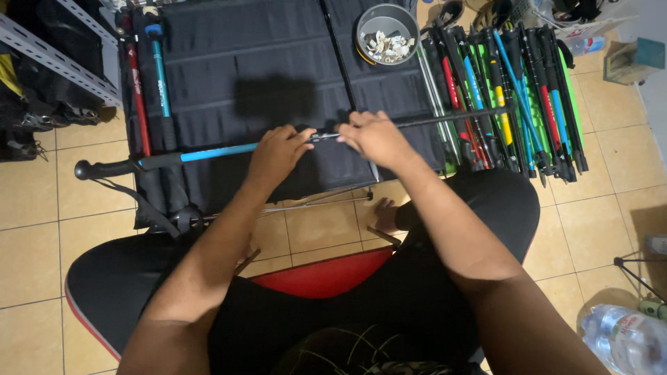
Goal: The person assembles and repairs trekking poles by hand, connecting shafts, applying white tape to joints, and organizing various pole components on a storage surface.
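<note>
Hands (326,142) gripping trekking pole (208,151), bowl (387,33) beyond

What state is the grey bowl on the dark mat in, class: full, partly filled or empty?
Partly filled. The grey bowl stands upright on the dark mat, and a heap of small pale pieces covers part of its bottom.

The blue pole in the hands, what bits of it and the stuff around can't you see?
- Head view: the blue pole's middle joint is covered by the left hand and right hand.
- The small pale pieces in the grey bowl are too small to identify.
- The water bottle is cut off by the frame's bottom-right edge.
</note>
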